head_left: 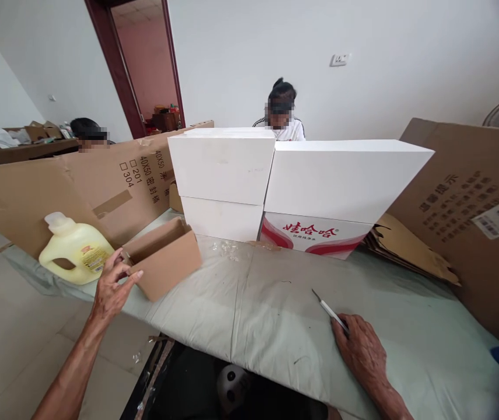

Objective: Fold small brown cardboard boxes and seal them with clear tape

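Observation:
My left hand (pixel 113 286) grips the near left edge of a small brown cardboard box (pixel 173 262), thumb outside and fingers at its rim. The box is open at the top and sits at the table's front left edge. A slim knife (pixel 329 308) with a white handle and a dark, thin tip is under my right hand (pixel 361 347), which rests on the cloth with its fingers curled round the handle's end. The blade points away from me and to the left.
White boxes (pixel 223 169) and a red-printed white carton (pixel 315 233) stand at the back. Left is a yellow detergent jug (pixel 77 248); right, flattened cardboard (pixel 411 248). Large cardboard panels (pixel 468 204) flank the cloth-covered table (pixel 271 297). A person (pixel 281 111) sits behind, another (pixel 90 131) left.

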### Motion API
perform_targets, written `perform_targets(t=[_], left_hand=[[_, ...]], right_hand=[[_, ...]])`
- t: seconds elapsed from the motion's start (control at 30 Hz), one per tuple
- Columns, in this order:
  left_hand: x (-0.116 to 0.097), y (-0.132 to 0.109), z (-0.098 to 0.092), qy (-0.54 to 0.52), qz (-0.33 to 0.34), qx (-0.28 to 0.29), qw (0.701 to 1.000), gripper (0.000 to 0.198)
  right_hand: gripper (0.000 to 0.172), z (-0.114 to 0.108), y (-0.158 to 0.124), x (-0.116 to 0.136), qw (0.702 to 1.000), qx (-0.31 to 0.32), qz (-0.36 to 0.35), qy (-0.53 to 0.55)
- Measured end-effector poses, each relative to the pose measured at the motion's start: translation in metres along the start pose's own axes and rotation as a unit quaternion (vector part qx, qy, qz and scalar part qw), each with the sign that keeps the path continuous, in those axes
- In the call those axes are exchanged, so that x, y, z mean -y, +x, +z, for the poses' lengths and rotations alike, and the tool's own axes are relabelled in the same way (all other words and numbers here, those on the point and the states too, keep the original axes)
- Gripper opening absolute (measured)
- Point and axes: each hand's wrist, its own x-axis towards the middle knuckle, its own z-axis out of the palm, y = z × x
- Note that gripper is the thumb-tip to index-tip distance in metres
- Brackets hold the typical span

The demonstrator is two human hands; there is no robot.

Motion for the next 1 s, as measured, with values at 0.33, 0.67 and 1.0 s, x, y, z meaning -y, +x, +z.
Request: perform_targets(t=[0.33,0.67,1.0], left_hand=[[-0.068,-0.065,0.011,-0.103,0.077,0.184,0.975,0.029],[-0.021,-0.04,0.044,-0.148,-0.089,0.34,0.924,0.133],[-0.069,-0.053,0.069,-0.334,-0.218,0.32,0.86,0.104]], right_hand=[[0.045,-0.028,0.023,0.043,0.993,0.035,0.035,0.105],[0.119,0.001,0.079,0.172,0.833,0.303,0.019,0.462],[0.127,-0.05,0.08,0.194,0.776,0.321,-0.041,0.541]])
